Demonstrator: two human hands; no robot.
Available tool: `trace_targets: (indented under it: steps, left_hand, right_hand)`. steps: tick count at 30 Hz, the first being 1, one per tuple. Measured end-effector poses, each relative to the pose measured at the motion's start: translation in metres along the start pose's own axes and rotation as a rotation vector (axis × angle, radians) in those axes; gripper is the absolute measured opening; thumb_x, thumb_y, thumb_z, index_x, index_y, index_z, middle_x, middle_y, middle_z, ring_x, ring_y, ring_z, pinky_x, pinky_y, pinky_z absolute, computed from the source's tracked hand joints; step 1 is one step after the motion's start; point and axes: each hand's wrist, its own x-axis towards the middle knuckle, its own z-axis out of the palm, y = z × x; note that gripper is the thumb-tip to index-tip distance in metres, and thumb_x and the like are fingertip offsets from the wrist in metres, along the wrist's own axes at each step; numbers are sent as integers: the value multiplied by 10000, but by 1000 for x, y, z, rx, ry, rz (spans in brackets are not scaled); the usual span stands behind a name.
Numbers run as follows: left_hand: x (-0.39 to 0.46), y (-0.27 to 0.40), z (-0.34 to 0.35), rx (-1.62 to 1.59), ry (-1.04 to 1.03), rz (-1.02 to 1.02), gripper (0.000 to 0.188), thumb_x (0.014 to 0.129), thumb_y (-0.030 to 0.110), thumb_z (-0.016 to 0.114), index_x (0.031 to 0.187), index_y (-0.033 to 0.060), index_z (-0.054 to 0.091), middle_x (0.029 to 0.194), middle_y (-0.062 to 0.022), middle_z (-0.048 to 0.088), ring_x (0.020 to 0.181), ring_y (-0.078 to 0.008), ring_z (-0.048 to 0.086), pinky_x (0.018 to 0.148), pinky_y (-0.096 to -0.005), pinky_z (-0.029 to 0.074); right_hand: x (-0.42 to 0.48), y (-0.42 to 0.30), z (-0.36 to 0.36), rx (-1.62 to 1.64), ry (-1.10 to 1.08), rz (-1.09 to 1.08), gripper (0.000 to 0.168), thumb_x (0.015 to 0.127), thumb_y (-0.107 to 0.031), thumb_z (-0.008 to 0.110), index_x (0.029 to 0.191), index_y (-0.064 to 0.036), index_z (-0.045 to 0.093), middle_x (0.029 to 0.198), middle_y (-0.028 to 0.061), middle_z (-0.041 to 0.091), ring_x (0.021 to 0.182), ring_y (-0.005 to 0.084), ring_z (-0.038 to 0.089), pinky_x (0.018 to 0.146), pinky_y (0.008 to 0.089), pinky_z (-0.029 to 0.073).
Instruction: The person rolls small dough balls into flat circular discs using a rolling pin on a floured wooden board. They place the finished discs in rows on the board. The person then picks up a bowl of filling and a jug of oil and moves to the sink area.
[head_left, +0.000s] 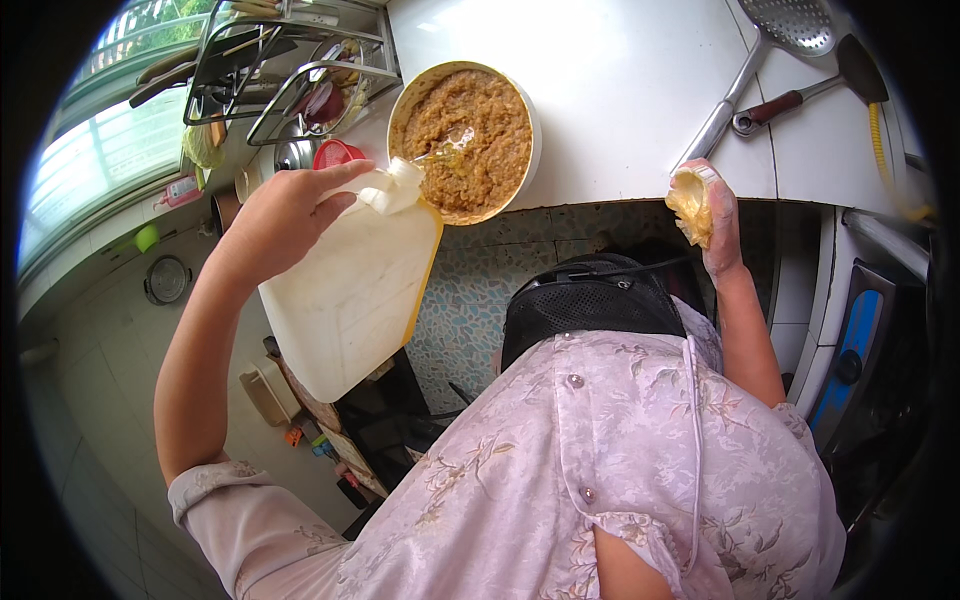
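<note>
My left hand (292, 206) grips the handle of a large white plastic jug (345, 300), tilted with its mouth over the rim of a round bowl (535, 150). A thin clear liquid runs from the mouth onto a brown, coarse mash (480, 135) that fills the bowl, leaving a shiny yellowish pool on it. My right hand (712, 217) is off to the right, in front of the counter's edge. Its fingers curl around a crumpled, translucent yellowish thing (690, 202), perhaps a plastic wrap or glove, whose kind I cannot tell. White residue coats the fingers.
On the white tiled counter (615, 97) lie a perforated skimmer (720, 120) and a dark ladle (795, 101) at the right. A metal rack (300, 75) with knives stands at the left, near a red plastic basket (337, 154). A window is beyond it.
</note>
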Motion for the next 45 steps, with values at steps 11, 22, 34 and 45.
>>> trace_targets:
  steps: [11,22,34,45]
  left_hand:
    - [-1,-2,2,24,38,95,374,835,92,531,1207,118,523,636,-219,479,539,-316,441,609,-362,412]
    - [-3,7,0,36,-18,0,335,840,132,546,1175,133,549,767,-193,599,660,-332,561,656,-385,437]
    - [-1,-6,8,-6,22,53,316,844,107,534,1159,100,558,921,-177,617,772,-328,582,727,-369,446]
    - [1,-15,10,2,19,101,371,847,86,517,1217,113,516,851,-206,609,693,-306,559,723,-341,438]
  right_hand:
    - [-3,3,3,-12,1,-8,483,883,-467,365,962,-16,519,815,34,524,725,97,482,651,220,390]
    - [-10,7,6,-29,0,-9,492,883,-473,357,954,-15,522,814,36,530,722,92,483,643,216,385]
    - [-21,10,8,-45,-4,-36,471,885,-448,353,946,-13,522,810,37,530,719,96,483,649,220,388]
    - [-32,12,16,-41,6,-37,478,885,-464,358,926,-18,523,791,26,522,705,87,473,634,218,380]
